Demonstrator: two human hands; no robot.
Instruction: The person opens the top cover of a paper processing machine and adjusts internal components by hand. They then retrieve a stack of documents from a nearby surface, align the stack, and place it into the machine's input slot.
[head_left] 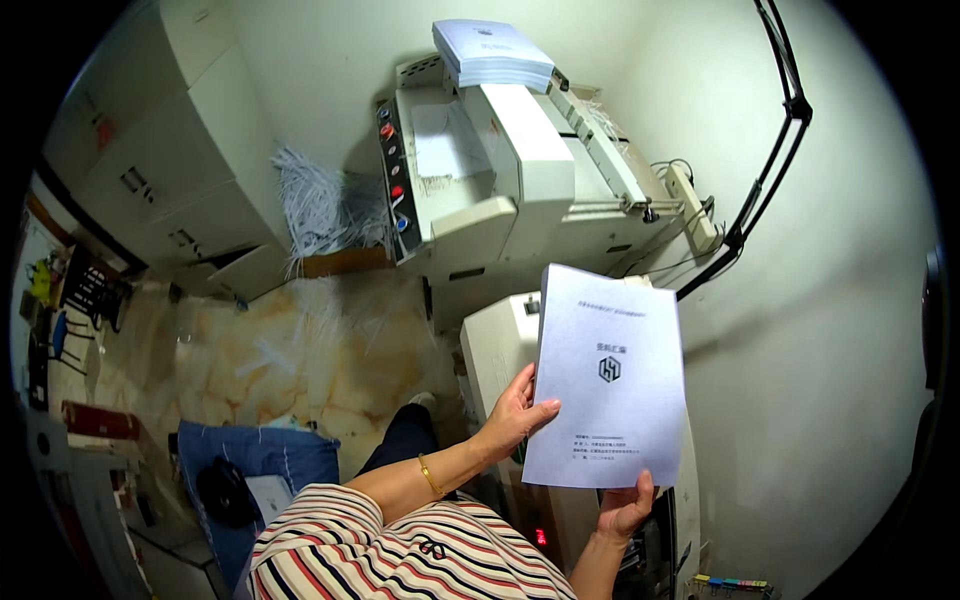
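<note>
A thick white paper booklet (600, 390), its printed cover with a dark hexagonal emblem facing up, is held between both of my hands. My left hand (515, 415) grips its left edge, thumb on the cover and fingers beneath. At the lower edge, my right hand (627, 508) supports it with fingertips showing over the rim. Under and behind the booklet stands a pale machine (497, 340) with a lit red display, largely covered by the booklet and my arms.
A larger cream machine (530, 130) with a row of buttons stands ahead, a stack of booklets (495, 50) on top. Shredded paper (325, 205) heaps beside it. Cabinets (150, 170) line the left; a black jointed lamp arm (765, 180) rises at right. A blue padded seat (240, 450) is lower left.
</note>
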